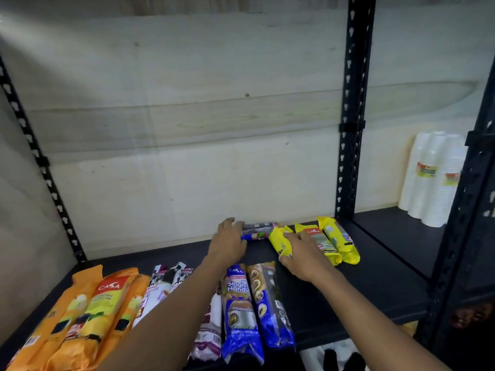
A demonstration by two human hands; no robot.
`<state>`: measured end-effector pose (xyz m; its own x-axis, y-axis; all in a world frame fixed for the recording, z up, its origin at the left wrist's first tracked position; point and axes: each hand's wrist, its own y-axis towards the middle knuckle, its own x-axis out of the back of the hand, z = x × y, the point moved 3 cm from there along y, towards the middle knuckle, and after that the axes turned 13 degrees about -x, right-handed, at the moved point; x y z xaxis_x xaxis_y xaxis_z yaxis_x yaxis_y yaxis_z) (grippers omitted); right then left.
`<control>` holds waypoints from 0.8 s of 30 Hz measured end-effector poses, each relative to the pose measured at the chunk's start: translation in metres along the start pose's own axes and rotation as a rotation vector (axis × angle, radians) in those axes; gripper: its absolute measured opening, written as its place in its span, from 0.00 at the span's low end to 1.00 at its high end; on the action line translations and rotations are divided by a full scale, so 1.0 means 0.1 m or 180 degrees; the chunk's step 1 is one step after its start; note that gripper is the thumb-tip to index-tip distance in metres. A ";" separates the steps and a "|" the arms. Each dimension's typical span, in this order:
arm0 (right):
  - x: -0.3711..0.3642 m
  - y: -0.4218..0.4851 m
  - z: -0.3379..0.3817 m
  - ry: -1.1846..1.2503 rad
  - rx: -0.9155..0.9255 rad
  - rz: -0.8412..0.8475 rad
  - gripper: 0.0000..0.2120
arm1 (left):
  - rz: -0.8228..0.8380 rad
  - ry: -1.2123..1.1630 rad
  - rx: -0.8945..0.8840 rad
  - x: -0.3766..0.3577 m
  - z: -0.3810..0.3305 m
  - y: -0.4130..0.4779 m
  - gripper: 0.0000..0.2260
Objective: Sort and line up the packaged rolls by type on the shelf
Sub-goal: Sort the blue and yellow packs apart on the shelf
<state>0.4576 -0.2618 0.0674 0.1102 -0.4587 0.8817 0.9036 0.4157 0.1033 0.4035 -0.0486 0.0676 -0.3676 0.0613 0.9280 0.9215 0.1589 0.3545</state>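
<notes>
On the black shelf (375,277) packaged rolls lie in groups. At the front left are three orange packs (88,314), then white packs (171,285), partly under my left forearm, then two blue packs (241,309) in the middle. At the back right lie yellow packs (340,243). My left hand (227,243) reaches to the back and rests on the end of a dark multicoloured pack (258,230) lying crosswise by the wall. My right hand (301,257) grips another yellow pack (281,242) just left of the yellow group.
Black slotted uprights (351,129) frame the shelf, and a pale wall panel closes the back. In the neighbouring bay at the right stands a wrapped stack of white disposable containers (431,180). White items show on a lower level below the shelf's front edge.
</notes>
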 end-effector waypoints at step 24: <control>0.24 -0.18 -0.18 0.0653 -0.0070 -0.0443 0.27 | -0.0408 0.0094 -0.0283 0.20 -0.25 0.11 0.19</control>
<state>0.4513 -0.2944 0.0785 0.0639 -0.6610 0.7477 0.9246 0.3212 0.2050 0.4089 -0.0701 0.0930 -0.4802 0.0171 0.8770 0.8752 0.0756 0.4778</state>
